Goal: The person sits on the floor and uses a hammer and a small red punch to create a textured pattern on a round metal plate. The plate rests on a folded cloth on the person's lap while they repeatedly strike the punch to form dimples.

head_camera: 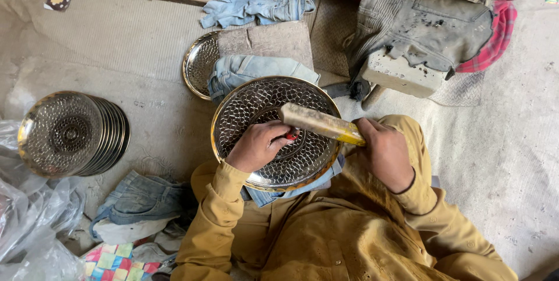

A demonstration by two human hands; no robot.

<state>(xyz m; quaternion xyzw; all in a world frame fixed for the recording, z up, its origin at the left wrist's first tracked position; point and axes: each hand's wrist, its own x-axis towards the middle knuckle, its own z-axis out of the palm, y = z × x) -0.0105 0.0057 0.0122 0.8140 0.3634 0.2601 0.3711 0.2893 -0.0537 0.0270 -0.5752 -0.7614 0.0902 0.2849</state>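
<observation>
1. My left hand [259, 146] rests on the round, hammered, brass-rimmed metal plate [273, 132], fingers curled shut around a small red-handled tool [291, 136] whose tip is hidden under my knuckles.
2. My right hand [386, 153] is closed around the lower, yellow-stained end of a long, pale wooden mallet [320, 124], a full fist grip.
3. The plate lies tilted on my lap over a folded piece of blue denim cloth [241, 70], directly in front of me.
4. The mallet's long axis runs from my right hand up and leftward across the plate; its far end sits just above my left hand, near the red tool.
5. So the left hand is the nearer one to the plate's centre; the right holds off at the rim.
6. A stack of similar patterned plates [70, 135] sits on the floor well to my left, and another plate [201, 62] lies beyond the denim.
</observation>
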